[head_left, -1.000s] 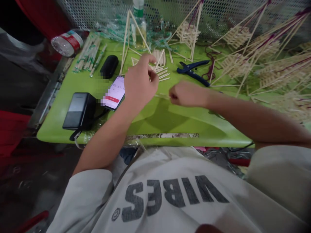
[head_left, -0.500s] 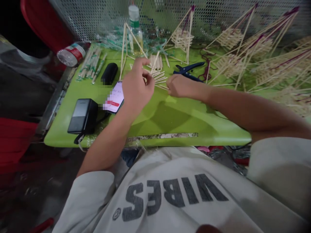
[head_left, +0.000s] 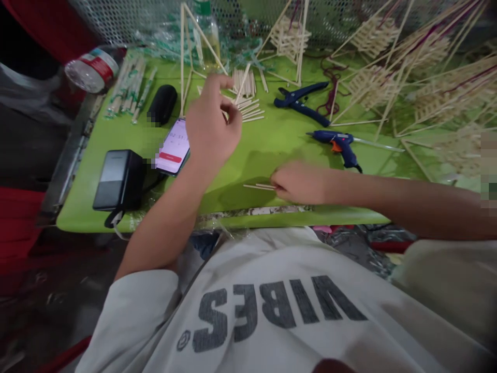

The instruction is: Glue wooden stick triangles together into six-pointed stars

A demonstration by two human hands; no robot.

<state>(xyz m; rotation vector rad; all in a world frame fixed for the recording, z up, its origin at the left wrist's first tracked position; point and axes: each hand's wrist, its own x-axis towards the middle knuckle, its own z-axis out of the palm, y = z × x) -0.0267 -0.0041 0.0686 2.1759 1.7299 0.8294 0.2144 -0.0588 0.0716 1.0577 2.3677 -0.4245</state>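
My right hand (head_left: 297,182) is closed, slightly blurred, low over the near part of the table. Thin wooden sticks (head_left: 258,187) jut leftward from its fingers; two ends show. My left hand (head_left: 213,120) hovers beside the phone with its index finger bent forward and its thumb and other fingers curled together. What it pinches, if anything, is hidden. Just past it lie a fan of loose sticks (head_left: 250,111) and a neat row of short sticks (head_left: 245,83). A stick frame with a pointed top (head_left: 182,57) stands behind the left hand.
Blue cutters (head_left: 301,102) and a blue glue gun (head_left: 337,142) lie right of centre. Finished stick structures (head_left: 373,85) crowd the right side. On the left are a phone (head_left: 173,147), a black power bank (head_left: 118,178), a black case (head_left: 163,103), wrapped sticks (head_left: 126,88) and a bottle (head_left: 93,70).
My right hand has drawn back from the loose sticks toward the table's near edge, bringing sticks along. The glue gun, hidden behind my arm before, now shows. My left hand keeps its pose.
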